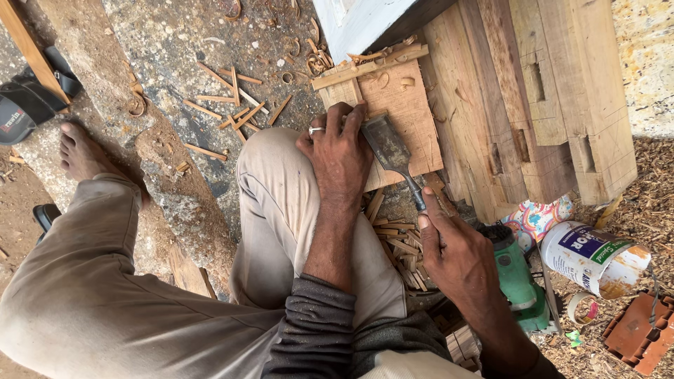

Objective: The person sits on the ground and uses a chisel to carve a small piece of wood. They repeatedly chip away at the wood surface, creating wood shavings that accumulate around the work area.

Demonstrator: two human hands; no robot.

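Person seated on the ground, knee drawn up. Left hand lies over the knee, fingers curled down onto the near edge of a flat wooden board and against the broad blade of a chisel; a ring shows on one finger. Right hand is closed around the chisel's handle, thumb stretched up along the shank. Blade rests flat on the board, angled toward the left hand.

Board sits on the ground against a stack of notched timbers. Wood chips piled between knee and right hand. Green power tool just beside the right wrist; tipped paint can beyond it. Bare foot near a black sandal.
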